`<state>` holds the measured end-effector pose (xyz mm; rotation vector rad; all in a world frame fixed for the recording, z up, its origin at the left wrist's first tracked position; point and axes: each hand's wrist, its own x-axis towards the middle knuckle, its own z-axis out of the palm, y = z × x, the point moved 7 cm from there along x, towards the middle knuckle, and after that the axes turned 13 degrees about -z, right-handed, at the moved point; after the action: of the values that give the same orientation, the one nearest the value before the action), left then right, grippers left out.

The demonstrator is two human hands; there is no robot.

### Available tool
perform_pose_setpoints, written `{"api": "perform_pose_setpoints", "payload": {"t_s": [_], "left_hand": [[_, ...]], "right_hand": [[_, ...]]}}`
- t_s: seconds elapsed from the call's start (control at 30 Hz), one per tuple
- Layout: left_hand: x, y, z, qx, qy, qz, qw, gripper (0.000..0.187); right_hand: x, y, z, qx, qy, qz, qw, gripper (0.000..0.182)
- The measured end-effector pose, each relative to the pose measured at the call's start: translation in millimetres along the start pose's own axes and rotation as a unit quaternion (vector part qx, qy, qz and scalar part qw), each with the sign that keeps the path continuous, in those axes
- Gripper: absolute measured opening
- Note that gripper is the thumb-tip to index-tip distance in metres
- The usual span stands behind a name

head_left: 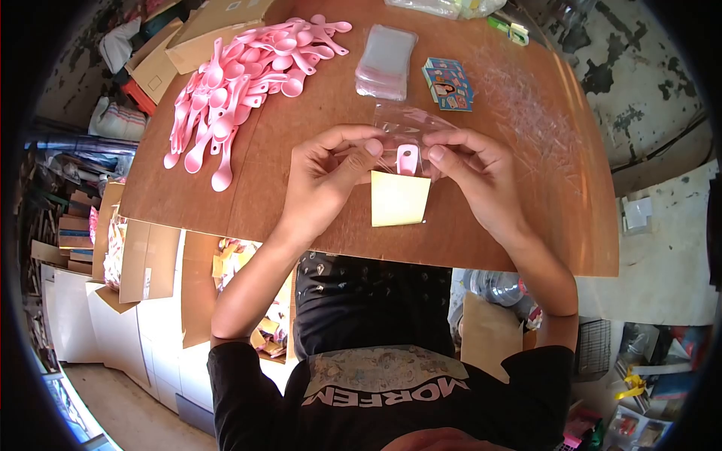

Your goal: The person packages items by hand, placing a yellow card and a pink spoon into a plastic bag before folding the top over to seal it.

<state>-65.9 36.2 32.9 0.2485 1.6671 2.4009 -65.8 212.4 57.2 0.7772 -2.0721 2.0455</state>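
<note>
1. The left hand [322,177] has its thumb and fingers closed on one side of a clear bag [406,120].
2. The right hand [487,177] grips the other side of the bag in the same pinching way, so the film spans the gap between both hands.
3. A pink spoon [408,159] is between the hands, just above the front edge of the counter [556,233]; its holed handle end sticks up from behind a yellow card [399,199] (the rest of it is hidden there).
4. Farther left, a heap of pink spoons [241,83] spreads over the counter, close to a cardboard box [218,34].
5. Beyond the hands lies a stack of clear bags [385,62], with a stack of printed cards [449,84] just to its right.
6. Thin clear strips [530,109] litter the counter's right side.
</note>
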Motion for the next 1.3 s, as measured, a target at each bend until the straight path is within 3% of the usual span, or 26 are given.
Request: {"api": "perform_pose_setpoints", "payload": {"t_s": [0.13, 0.37, 0.53, 0.6, 0.67, 0.73, 0.9, 1.07, 1.3], "left_hand": [[0.9, -0.9, -4.7, 0.058, 0.021, 0.018, 0.998, 0.019], [-3.7, -0.3, -7.3, 0.093, 0.026, 0.068, 0.993, 0.019], [-2.3, 4.2, -7.8, 0.134, -0.016, 0.084, 0.987, 0.019], [-2.9, 10.1, -5.3, 0.152, -0.02, 0.093, 0.984, 0.017], [-1.9, 11.8, -6.6, 0.17, -0.024, 0.102, 0.98, 0.015], [-1.7, 13.2, -4.9, 0.258, -0.065, 0.145, 0.953, 0.015], [-1.8, 14.6, -4.6, 0.242, -0.056, 0.132, 0.96, 0.015], [-4.6, 18.5, -1.2, 0.229, -0.071, 0.11, 0.965, 0.015], [-4.5, 6.5, -4.0, 0.169, -0.036, 0.024, 0.985, 0.034]], "right_hand": [[-0.1, 0.8, -1.1, 0.006, 0.022, -0.005, 1.0, 0.019], [-1.9, 1.8, -4.2, 0.001, -0.02, -0.022, 1.0, 0.016], [-1.0, 1.6, -7.8, -0.004, -0.037, -0.018, 0.999, 0.014], [0.4, -1.1, -7.4, -0.015, -0.081, -0.082, 0.993, 0.015], [0.7, -0.8, -7.8, -0.009, -0.085, -0.083, 0.993, 0.017], [1.5, -2.1, -8.2, -0.003, -0.088, -0.084, 0.993, 0.019], [2.5, -8.0, -7.5, -0.05, -0.117, -0.109, 0.986, 0.018], [2.1, -10.1, -4.2, -0.01, -0.117, -0.149, 0.982, 0.016], [-4.8, -0.9, 4.3, -0.038, -0.086, -0.142, 0.985, 0.031]]}}
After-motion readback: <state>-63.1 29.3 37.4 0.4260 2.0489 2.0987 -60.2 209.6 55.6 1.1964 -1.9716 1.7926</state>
